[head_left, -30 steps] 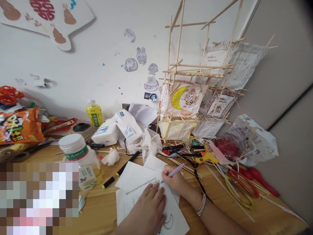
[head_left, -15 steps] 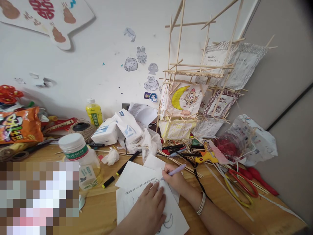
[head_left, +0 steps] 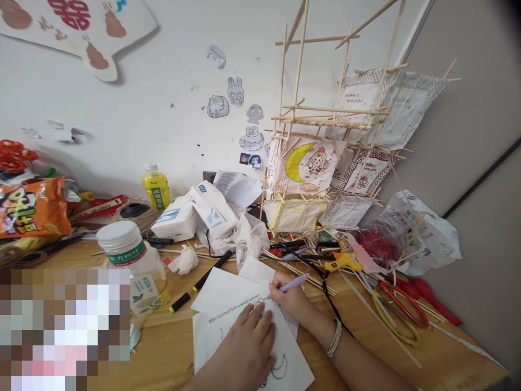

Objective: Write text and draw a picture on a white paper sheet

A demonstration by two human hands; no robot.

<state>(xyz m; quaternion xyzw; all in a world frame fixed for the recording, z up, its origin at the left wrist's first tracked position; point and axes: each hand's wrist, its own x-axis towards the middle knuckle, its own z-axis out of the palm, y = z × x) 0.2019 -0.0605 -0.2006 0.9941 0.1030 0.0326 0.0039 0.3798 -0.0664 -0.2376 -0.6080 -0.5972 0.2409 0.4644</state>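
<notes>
My right hand [head_left: 287, 296] grips a purple pen [head_left: 296, 283], its tip against the upper part of a white paper sheet [head_left: 220, 290]. Wavy double lines, a small drawn shape near the pen tip and a crescent outline show on the paper. Flat on the sheet rests my left hand [head_left: 249, 345], fingers stretched out below the wavy lines and covering part of the drawing. More white sheets lie under and behind this one. A bracelet [head_left: 335, 338] circles my right wrist.
A wooden stick frame [head_left: 309, 117] with paper panels stands behind. To its front right lie a yellow glue gun [head_left: 344, 262] and scissors [head_left: 402, 304]. On the left are a wide plastic bottle [head_left: 126, 255], a black marker [head_left: 214, 270] and tissue packs [head_left: 177, 217].
The pen tip has shifted very slightly over the small drawn shape. My left hand stays in place on the paper.
</notes>
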